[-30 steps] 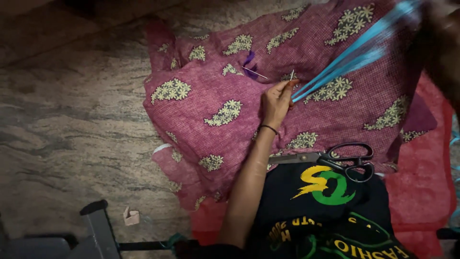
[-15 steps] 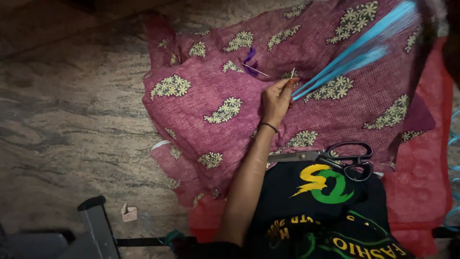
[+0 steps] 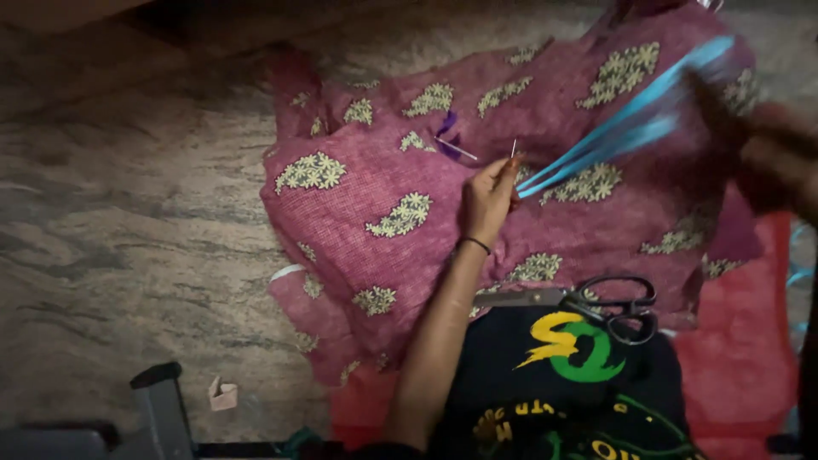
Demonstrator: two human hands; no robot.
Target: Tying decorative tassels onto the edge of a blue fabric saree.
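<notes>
looking down, i see the stone floor (image 3: 128, 213) carrying a pink patterned cloth (image 3: 375, 196), spread flat, its near edge against a black printed garment (image 3: 579, 400). black scissors (image 3: 596, 300) lie where the two meet. my left hand (image 3: 490, 194) rests on the cloth, fingers pinching a needle (image 3: 513, 149) upright. blue threads (image 3: 622, 136) run tight to my right hand (image 3: 780, 158), blurred, so i cannot tell its grip.

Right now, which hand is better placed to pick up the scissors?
Likely the left hand: its fingers pinch the blue strips just above the scissors. The right hand, blurred, holds the strips' far end, farther away.
</notes>
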